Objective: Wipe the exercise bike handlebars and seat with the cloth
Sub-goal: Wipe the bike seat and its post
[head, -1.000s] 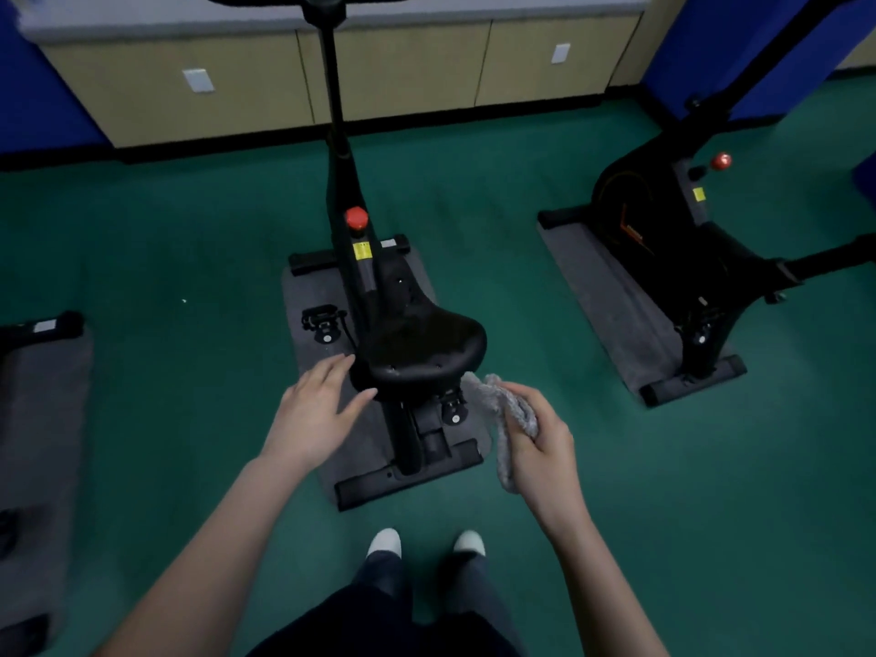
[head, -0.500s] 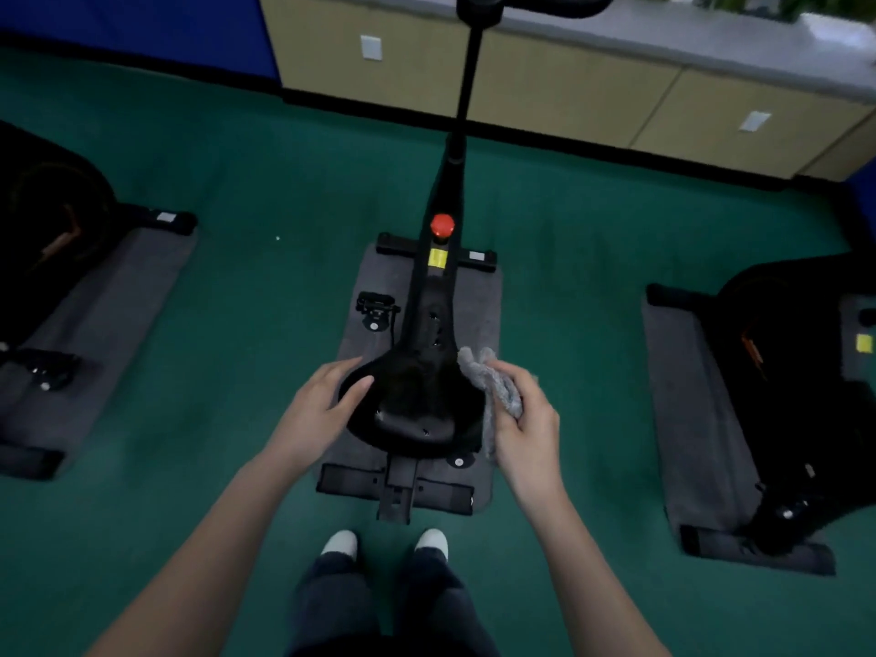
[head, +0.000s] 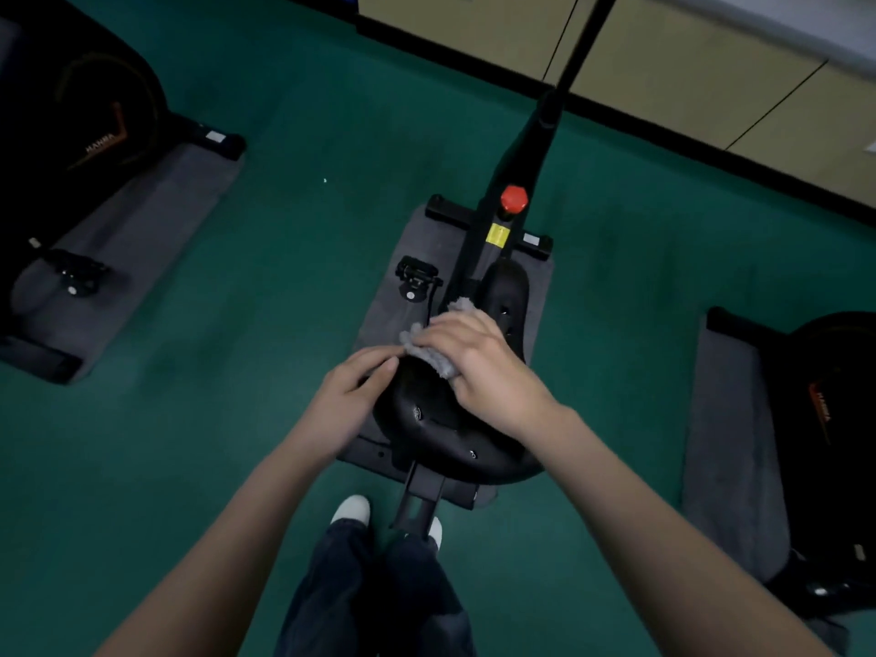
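The black seat [head: 441,433] of the exercise bike [head: 514,182] is right below me, its nose pointing away toward the red knob. My right hand [head: 479,372] lies across the middle of the seat and presses a grey cloth [head: 433,358] onto it, fingers curled over the cloth. My left hand [head: 351,395] rests on the seat's left edge with fingers fairly straight, its fingertips close to the cloth. The handlebars are out of the frame at the top.
A grey mat [head: 388,305] lies under the bike on green carpet. Another bike on a mat [head: 90,149] stands at the left, a third [head: 825,443] at the right. Beige cabinets [head: 663,64] line the far wall. My feet [head: 353,509] stand just behind the bike's rear bar.
My right hand has moved with the cloth from the seat's right side onto its top. My left hand stays on the left edge. My head has dropped closer and turned.
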`<state>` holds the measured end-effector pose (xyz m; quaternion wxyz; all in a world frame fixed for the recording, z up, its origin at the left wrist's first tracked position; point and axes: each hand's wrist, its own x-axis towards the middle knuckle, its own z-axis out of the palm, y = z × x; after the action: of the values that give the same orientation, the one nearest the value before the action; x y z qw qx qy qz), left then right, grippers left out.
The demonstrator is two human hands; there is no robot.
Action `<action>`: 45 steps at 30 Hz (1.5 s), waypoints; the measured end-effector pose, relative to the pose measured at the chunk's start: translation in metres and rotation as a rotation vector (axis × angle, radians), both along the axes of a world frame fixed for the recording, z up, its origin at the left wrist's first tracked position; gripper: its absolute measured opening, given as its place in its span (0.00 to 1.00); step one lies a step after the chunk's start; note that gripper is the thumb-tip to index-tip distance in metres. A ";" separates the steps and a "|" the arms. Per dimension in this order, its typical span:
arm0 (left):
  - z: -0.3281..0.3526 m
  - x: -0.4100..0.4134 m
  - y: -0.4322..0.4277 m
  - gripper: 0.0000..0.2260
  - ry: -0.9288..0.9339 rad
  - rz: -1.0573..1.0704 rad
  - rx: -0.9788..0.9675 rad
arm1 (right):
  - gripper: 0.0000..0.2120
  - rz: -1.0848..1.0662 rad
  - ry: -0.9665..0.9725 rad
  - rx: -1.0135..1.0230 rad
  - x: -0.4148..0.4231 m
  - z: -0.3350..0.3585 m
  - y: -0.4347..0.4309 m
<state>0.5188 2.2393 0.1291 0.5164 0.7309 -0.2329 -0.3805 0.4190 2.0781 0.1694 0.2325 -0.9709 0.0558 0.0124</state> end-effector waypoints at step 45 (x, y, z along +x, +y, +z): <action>-0.020 -0.013 -0.010 0.15 -0.004 0.069 -0.137 | 0.13 -0.867 -0.162 0.636 -0.076 -0.030 -0.025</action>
<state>0.5054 2.2288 0.1095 0.5777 0.7022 -0.2342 -0.3440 0.3434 2.0527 0.1393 0.5020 -0.7385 0.4266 -0.1434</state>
